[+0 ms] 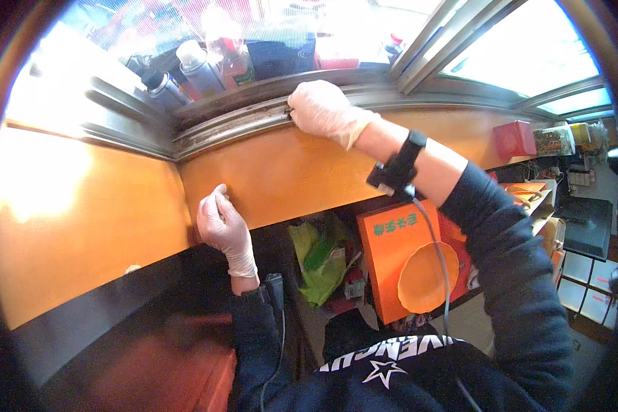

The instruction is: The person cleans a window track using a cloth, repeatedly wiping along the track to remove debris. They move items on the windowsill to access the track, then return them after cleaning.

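Observation:
My right hand [319,110], in a thin whitish glove, is curled into a fist over the metal window track [237,125]. A small dark bit shows at its fingers, but whether the hand grips something is hidden. Lower and to the left, my left hand [221,221] wears the same kind of glove. Its fingers are drawn together near the orange-brown wooden sill [273,175], close to the corner with the side panel [82,232]; I see nothing in them. A black strap device [399,165] with a cable sits on my right wrist.
Behind the track stand spray cans [198,64] and bottles. Under the sill are a green bag [316,268], an orange box [383,268] and an orange scalloped plate [427,278]. A red box [515,139] rests on the sill's right end. Red fabric [175,371] lies lower left.

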A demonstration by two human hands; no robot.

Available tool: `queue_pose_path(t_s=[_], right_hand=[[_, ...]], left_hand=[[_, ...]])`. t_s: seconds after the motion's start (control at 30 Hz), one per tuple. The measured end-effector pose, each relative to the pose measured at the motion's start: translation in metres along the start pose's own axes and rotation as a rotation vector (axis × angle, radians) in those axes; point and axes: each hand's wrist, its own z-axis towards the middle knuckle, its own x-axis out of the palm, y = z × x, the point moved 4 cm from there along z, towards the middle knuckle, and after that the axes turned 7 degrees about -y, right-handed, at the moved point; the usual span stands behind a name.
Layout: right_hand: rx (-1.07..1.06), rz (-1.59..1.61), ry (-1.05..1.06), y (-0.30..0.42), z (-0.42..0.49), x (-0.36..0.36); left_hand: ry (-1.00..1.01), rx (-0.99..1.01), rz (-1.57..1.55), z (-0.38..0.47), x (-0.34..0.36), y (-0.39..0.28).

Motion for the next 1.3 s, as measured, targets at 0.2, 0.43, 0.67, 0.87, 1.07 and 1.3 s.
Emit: queue_pose_path(t_s=[0.2, 0.43, 0.67, 0.87, 1.07, 1.3], right_hand=[[-0.059, 0.309, 0.22, -0.021, 0.011, -0.024], [-0.186, 0.112, 0.007, -0.056, 0.0, -0.036], [-0.342, 0.216, 0.151, -0.03, 0.009, -0.011], [-0.389, 0.049, 0.217, 0.008, 0.039, 0.001], [-0.376, 0.212, 0.138, 0.062, 0.069, 0.012], [-0.43, 0.471, 0.098, 0.127, 0.108, 0.036]], left_hand=[[-0.019, -0.068, -0.074, -0.001, 0.0, 0.006], [-0.03, -0.04, -0.083, 0.001, 0.0, 0.005], [-0.016, -0.053, -0.063, 0.003, -0.002, -0.001], [-0.003, -0.086, -0.065, 0.004, -0.002, -0.001], [0.033, -0.079, -0.09, 0.004, 0.0, 0.002], [0.026, -0.005, -0.077, 0.005, -0.002, -0.001]])
